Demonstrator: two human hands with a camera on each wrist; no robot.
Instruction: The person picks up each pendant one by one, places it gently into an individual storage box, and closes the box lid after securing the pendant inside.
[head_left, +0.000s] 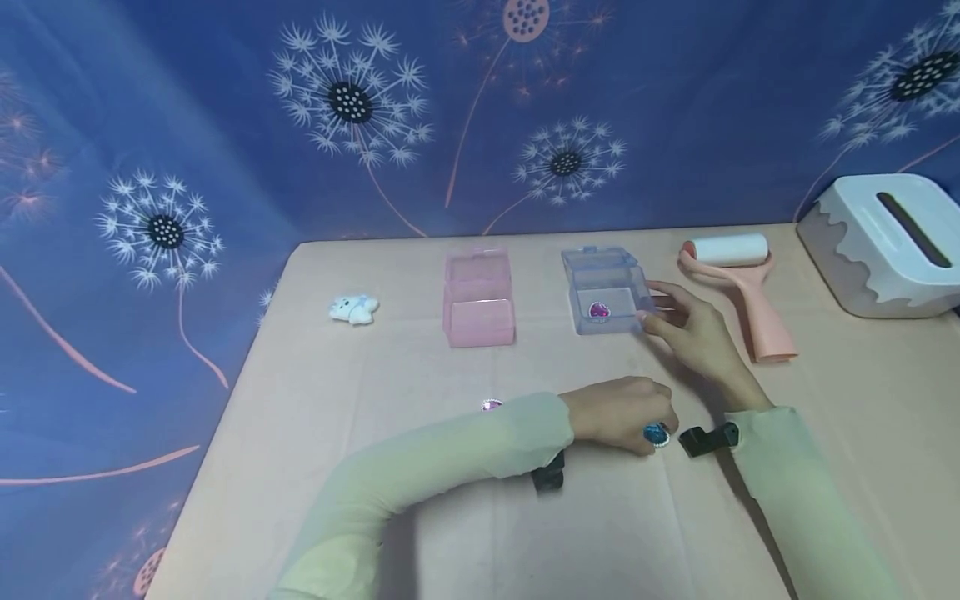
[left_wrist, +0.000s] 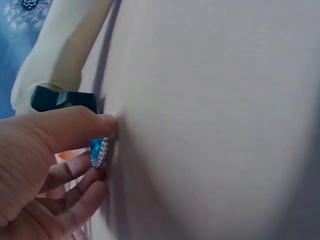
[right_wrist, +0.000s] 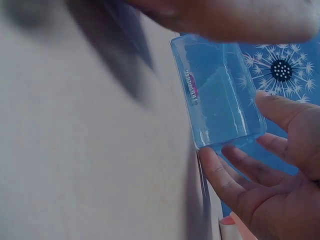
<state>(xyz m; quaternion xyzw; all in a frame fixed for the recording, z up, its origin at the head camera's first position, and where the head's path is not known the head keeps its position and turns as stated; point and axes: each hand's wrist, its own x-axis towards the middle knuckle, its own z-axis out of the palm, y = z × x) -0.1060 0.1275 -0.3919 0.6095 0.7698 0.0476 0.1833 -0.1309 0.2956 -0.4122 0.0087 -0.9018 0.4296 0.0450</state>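
My left hand (head_left: pixel 618 412) pinches a blue gem with a silver beaded rim (head_left: pixel 656 434) low over the table, in front of the clear blue box (head_left: pixel 611 325). In the left wrist view the gem (left_wrist: pixel 98 152) hangs between thumb and fingers. My right hand (head_left: pixel 693 333) holds the right side of that box, thumb at its front corner. The box's lid stands open, tilted back. A pink-purple gem (head_left: pixel 599 311) lies inside it; the right wrist view shows this gem (right_wrist: pixel 192 86) through the wall. Another pink gem (head_left: pixel 492 405) is partly hidden by my left sleeve.
An open pink box (head_left: pixel 482 335) stands left of the blue one. Farther left lies a small pale-blue figure (head_left: pixel 354 309). A lint roller (head_left: pixel 757 304) lies right of my right hand, and a white-topped tissue box (head_left: pixel 888 250) stands at the right back. Patterned blue cloth hangs behind.
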